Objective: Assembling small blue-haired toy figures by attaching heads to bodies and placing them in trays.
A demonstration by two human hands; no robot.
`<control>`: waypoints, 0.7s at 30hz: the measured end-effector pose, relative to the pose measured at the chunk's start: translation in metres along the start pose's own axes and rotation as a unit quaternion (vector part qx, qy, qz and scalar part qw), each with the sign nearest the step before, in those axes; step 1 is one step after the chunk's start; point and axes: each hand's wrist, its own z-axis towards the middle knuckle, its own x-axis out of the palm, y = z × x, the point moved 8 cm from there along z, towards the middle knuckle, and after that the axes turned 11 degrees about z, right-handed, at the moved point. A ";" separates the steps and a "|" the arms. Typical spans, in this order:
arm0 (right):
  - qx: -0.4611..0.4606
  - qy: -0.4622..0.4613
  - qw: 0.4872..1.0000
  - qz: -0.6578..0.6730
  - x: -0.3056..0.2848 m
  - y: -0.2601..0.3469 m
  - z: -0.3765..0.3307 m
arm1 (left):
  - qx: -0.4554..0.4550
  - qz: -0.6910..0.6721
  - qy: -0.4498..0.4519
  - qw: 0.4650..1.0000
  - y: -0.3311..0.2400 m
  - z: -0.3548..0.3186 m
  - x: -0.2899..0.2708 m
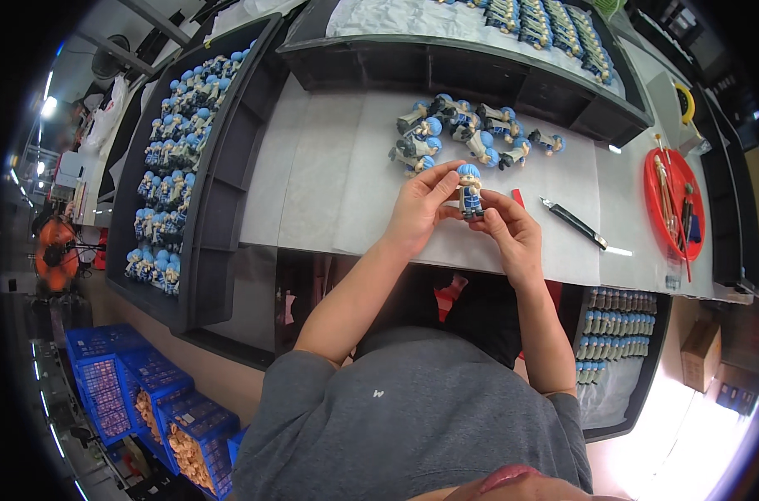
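Both hands raised just above white counter (312,184), sharing one small figurine (469,191): blue cap, blue-grey outfit, upright. Left hand (421,207) grip closed on figurine's left side, fingers pinching near head and body. Right hand (510,234) grip closed on lower part, around legs. Pile of like figurines (467,135) lies just beyond. Utility knife (575,224) near right hand; red tray (675,196) further right. Dark tray (221,192) of standing figurines at left.

blue-capped figurine (469,190), red tray (656,194), blue crates (121,376)
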 end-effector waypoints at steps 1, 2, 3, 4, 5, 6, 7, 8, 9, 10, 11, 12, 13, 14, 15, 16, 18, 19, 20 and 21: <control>-0.006 -0.009 1.000 0.004 0.000 0.000 0.000 | 0.000 -0.004 -0.003 1.000 0.002 0.000 -0.003; -0.011 -0.019 1.000 0.007 -0.001 -0.001 0.000 | 0.007 -0.002 0.005 1.000 0.002 0.001 -0.003; -0.008 -0.018 1.000 0.004 -0.001 -0.004 0.000 | 0.014 0.000 0.014 1.000 0.003 0.002 -0.003; -0.025 -0.017 1.000 -0.008 -0.002 -0.004 -0.001 | 0.014 -0.004 0.012 1.000 0.005 0.002 -0.006; -0.043 -0.016 0.999 -0.020 -0.003 -0.004 -0.002 | 0.013 0.007 0.012 1.000 0.008 0.003 -0.008; -0.041 -0.015 0.999 -0.023 -0.004 -0.005 -0.003 | 0.012 0.018 0.012 1.000 0.010 0.004 -0.008; -0.046 -0.013 0.998 -0.031 -0.004 -0.005 -0.004 | 0.013 0.015 0.011 1.000 0.010 0.004 -0.008; -0.051 -0.011 0.998 -0.040 -0.004 -0.004 -0.005 | 0.012 0.010 0.010 1.000 0.010 0.003 -0.007; -0.050 -0.010 0.998 -0.042 -0.003 -0.004 -0.005 | 0.012 0.006 0.009 1.000 0.009 0.003 -0.007; -0.054 -0.020 0.998 -0.032 -0.004 -0.002 -0.006 | 0.013 0.004 0.009 1.000 0.009 0.003 -0.007; -0.059 -0.030 0.998 -0.021 -0.005 -0.001 -0.006 | 0.014 0.005 0.010 1.000 0.009 0.003 -0.007; -0.058 -0.029 0.998 -0.022 -0.004 -0.001 -0.006 | 0.016 0.007 0.011 1.000 0.009 0.002 -0.007; -0.057 -0.032 0.998 -0.023 -0.005 -0.002 -0.007 | 0.016 0.006 0.010 1.000 0.009 0.002 -0.007; -0.057 -0.035 0.997 -0.024 -0.005 -0.002 -0.007 | 0.014 -0.002 0.011 1.000 0.009 0.002 -0.007; -0.056 -0.035 0.998 -0.024 -0.005 -0.002 -0.007 | 0.012 -0.010 0.012 1.000 0.009 0.002 -0.007; -0.048 -0.037 0.998 -0.014 -0.005 -0.003 -0.007 | 0.012 -0.010 0.012 1.000 0.009 0.002 -0.007; -0.040 -0.039 0.998 -0.003 -0.005 -0.004 -0.007 | 0.017 -0.011 0.011 1.000 0.008 0.001 -0.007; -0.042 -0.038 0.998 -0.004 -0.004 -0.003 -0.007 | 0.017 -0.011 0.011 1.000 0.008 0.001 -0.007; -0.044 -0.038 0.998 -0.005 -0.004 -0.003 -0.007 | 0.022 -0.013 0.012 1.000 0.007 0.001 -0.006; -0.044 -0.039 0.998 -0.005 -0.004 -0.003 -0.007 | 0.026 -0.015 0.014 0.999 0.006 0.002 -0.006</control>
